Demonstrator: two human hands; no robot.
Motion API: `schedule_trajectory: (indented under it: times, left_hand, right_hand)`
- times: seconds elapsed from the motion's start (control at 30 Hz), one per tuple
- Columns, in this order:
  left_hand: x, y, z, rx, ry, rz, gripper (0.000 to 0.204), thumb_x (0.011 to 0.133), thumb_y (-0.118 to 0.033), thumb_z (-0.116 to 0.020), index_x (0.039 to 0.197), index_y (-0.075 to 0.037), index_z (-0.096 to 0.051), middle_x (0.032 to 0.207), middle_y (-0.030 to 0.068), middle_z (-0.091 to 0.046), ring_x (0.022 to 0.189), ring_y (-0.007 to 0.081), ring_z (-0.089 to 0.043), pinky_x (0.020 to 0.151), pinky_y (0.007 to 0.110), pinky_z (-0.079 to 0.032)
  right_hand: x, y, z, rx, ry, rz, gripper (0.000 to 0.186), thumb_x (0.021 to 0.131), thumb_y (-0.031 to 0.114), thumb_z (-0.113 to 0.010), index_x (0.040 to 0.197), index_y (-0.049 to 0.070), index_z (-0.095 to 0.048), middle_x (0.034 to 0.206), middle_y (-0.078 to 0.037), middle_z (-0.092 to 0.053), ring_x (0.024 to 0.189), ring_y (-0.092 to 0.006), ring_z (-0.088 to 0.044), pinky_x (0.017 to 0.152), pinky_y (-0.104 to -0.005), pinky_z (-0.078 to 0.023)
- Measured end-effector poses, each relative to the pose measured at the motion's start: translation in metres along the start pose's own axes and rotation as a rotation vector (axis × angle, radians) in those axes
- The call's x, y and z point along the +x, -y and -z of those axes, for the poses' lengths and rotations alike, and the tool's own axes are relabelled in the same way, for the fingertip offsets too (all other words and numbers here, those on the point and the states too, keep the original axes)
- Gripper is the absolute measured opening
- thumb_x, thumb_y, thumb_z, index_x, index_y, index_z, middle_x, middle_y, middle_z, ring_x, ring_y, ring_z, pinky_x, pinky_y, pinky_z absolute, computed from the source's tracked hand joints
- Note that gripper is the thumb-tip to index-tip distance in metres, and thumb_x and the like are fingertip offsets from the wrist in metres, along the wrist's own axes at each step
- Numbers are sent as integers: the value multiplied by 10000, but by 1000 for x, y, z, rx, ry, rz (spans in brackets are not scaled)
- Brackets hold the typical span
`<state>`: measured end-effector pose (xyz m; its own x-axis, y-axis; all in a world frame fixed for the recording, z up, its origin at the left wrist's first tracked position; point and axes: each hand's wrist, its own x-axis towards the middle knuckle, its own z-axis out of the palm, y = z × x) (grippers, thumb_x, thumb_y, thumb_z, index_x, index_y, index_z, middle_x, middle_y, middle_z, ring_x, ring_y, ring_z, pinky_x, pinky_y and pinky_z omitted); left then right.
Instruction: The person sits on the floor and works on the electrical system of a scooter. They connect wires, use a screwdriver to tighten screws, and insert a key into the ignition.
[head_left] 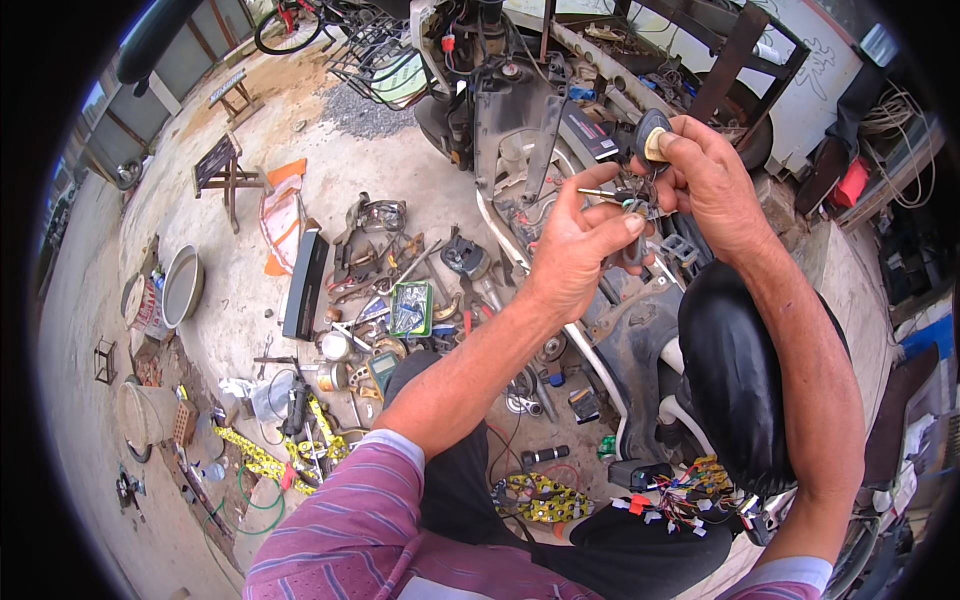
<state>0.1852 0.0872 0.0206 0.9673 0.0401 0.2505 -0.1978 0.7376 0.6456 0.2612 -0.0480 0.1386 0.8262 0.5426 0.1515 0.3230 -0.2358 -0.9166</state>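
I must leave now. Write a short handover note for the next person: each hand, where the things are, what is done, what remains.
Left hand: raised, fingers pinching a small key and ring bundle.
Right hand: thumb pressed on a black oval fob with a pale button, joined to the same bundle.
Both are held above the stripped scooter frame; the black seat sits below the right forearm.
Tools lie spread on the concrete; a connector harness lies near the knees.
Done: panels off, wiring exposed.
Left: cannot tell from this view.

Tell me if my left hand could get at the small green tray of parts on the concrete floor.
Probably yes: the small green tray lies uncovered below the left hand, though its fingers are pinching keys.
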Motion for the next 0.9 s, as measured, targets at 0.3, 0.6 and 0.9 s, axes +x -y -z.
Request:
schedule_trajectory:
  times: [0.3,0.6,0.9]
  left_hand:
    - [1,-1,5,13,9,0,713,915,-146,-754,1492,-47,-346,1033,116,-700,763,214,-711,649,327,-593]
    - [7,3,13,46,32,-16,724,907,-190,-784,1462,-8,-355,983,121,-711,796,206,-703,638,318,-551]
    - [8,4,16,80,13,18,622,925,-123,-736,1449,-40,-413,1048,115,-689,794,207,-711,640,306,-558]
  right_hand:
    - [-8,11,-9,106,-59,-6,323,1022,279,-565,1112,-27,-616,820,-45,-671,586,-57,-584,510,-222,-450]
    - [-5,6,-7,-2,10,-50,266,1037,249,-567,1167,21,-608,921,-36,-715,594,-40,-550,549,-207,-436]
    - [-6,5,-6,-103,31,-8,289,1022,251,-577,1141,-6,-636,870,-30,-712,594,-54,-561,552,-239,-449]
